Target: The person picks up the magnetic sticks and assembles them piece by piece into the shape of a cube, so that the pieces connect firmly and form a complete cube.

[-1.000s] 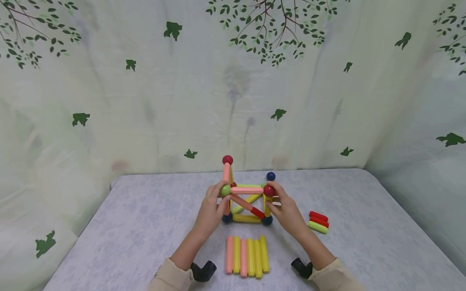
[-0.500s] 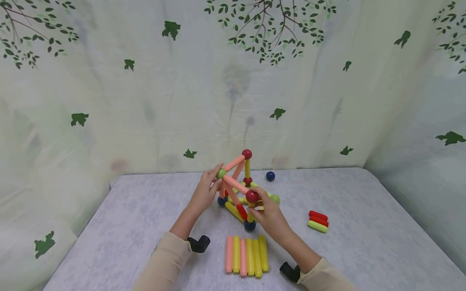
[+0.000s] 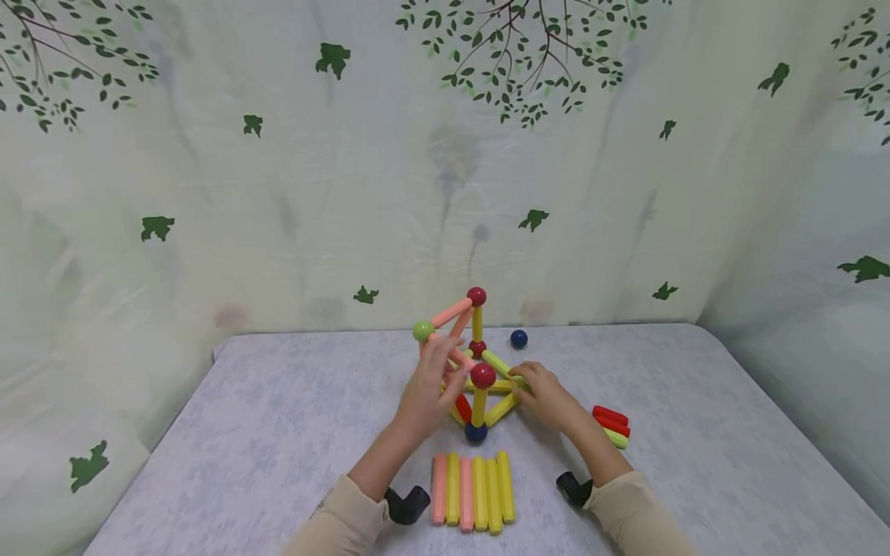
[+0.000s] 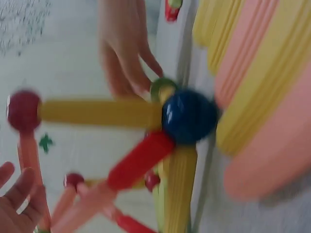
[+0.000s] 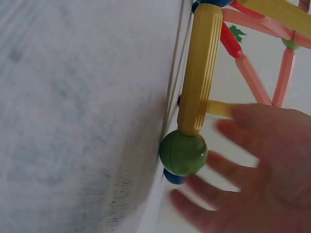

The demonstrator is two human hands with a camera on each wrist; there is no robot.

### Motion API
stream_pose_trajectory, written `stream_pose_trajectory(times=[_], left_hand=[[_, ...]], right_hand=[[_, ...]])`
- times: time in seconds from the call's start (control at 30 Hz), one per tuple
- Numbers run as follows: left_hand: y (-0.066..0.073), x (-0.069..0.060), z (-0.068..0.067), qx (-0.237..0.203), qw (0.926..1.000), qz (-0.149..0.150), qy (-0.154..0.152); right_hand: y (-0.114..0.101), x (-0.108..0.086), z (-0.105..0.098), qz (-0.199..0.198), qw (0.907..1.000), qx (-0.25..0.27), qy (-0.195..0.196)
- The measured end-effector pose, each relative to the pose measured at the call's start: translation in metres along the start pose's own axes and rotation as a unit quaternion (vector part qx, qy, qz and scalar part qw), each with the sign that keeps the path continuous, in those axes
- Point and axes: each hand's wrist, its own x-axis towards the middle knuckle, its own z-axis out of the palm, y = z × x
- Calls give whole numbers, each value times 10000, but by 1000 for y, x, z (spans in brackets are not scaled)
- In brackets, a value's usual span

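Note:
A frame of rods and balls (image 3: 480, 401) stands mid-table, with a front red ball (image 3: 483, 376), a green ball (image 3: 422, 331) at upper left and a back red ball (image 3: 476, 296). Beside its upper pink rod (image 4: 30, 158) is my left hand (image 3: 429, 386), fingers loosely bent and holding nothing. At the frame's right corner is my right hand (image 3: 551, 398). Its spread fingers (image 5: 218, 167) are close to the low green ball (image 5: 183, 153) without gripping it; whether they touch it I cannot tell. That ball is hidden by the hand in the head view.
Several yellow and pink rods (image 3: 480, 492) lie in a row in front of the frame. Short red and light green rods (image 3: 612, 425) lie to the right. A loose blue ball (image 3: 518, 339) sits behind, near the table's back edge. A leaf-printed cloth (image 3: 313, 193) hangs beyond.
The frame has turned, its front red ball swinging left and nearer. My left hand has left the upper green ball and moved right; my right hand has gone from the red ball to the right corner.

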Motion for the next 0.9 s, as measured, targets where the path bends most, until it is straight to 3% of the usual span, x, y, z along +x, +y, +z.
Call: stream_pose_trajectory(times=[0.07,0.13,0.3,0.53,0.73,0.9], left_hand=[[10,-3,7,208,9988,127,-436],[16,-5,11,389,9970,132,-656],[17,-7,11,478,9972,-20,-580],[5,-12,0,-256,9983,-285,-450],[-8,-18,-14,-744,9961,-303,-373],[-11,-19,-31,-1627,9833,-540,-607]], right_hand=[[4,1,2,164,9989,-194,-390],[5,1,3,244,9977,-353,-526],[2,-3,3,453,9952,-629,-602],[-10,-16,3,456,9902,-1093,-735],[-20,-26,7,310,9915,-969,-813],[-26,-31,10,165,9926,-874,-832]])
